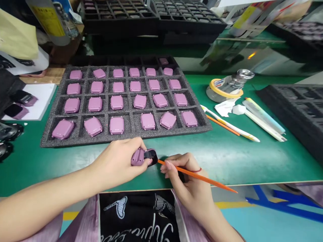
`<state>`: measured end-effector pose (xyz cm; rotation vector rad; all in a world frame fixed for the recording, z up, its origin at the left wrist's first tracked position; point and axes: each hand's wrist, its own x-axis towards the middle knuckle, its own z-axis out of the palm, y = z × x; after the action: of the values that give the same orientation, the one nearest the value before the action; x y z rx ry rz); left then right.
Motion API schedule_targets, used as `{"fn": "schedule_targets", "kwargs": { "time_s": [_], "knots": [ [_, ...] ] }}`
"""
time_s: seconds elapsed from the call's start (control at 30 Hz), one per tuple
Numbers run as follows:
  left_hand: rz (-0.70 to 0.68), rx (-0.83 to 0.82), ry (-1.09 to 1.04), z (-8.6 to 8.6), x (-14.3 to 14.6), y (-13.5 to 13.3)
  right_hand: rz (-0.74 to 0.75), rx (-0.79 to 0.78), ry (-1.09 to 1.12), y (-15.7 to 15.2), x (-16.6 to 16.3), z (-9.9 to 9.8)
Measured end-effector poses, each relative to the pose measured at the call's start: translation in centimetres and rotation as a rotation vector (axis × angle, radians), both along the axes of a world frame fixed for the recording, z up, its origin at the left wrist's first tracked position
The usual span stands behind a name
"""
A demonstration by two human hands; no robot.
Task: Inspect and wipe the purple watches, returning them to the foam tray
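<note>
One hand (L) [123, 158] pinches watch [151, 156], R hand [195, 185] curled w/ fingers [188, 160] pen-gripping orange stick [208, 180].

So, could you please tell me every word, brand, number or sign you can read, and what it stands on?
No text reads with certainty.
Black cloth: white script, partly cut off, illegible.
Bottle: yellow label, too blurred.
Pink cases: marks too small.
Jar: label too blurred.

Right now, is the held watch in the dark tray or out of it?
Out: the left hand holds the watch in front of the tray.
</note>
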<state>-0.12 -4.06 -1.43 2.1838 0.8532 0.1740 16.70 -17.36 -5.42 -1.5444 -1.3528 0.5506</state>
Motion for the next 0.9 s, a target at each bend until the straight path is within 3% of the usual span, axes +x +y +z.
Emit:
{"fn": "schedule_targets", "kwargs": {
  "time_s": [0.9],
  "knots": [
    [0.002,0.031,0.014,-0.07,-0.01,-0.05,0.020,-0.005,-0.059,0.76,-0.16,-0.09]
  ]
}}
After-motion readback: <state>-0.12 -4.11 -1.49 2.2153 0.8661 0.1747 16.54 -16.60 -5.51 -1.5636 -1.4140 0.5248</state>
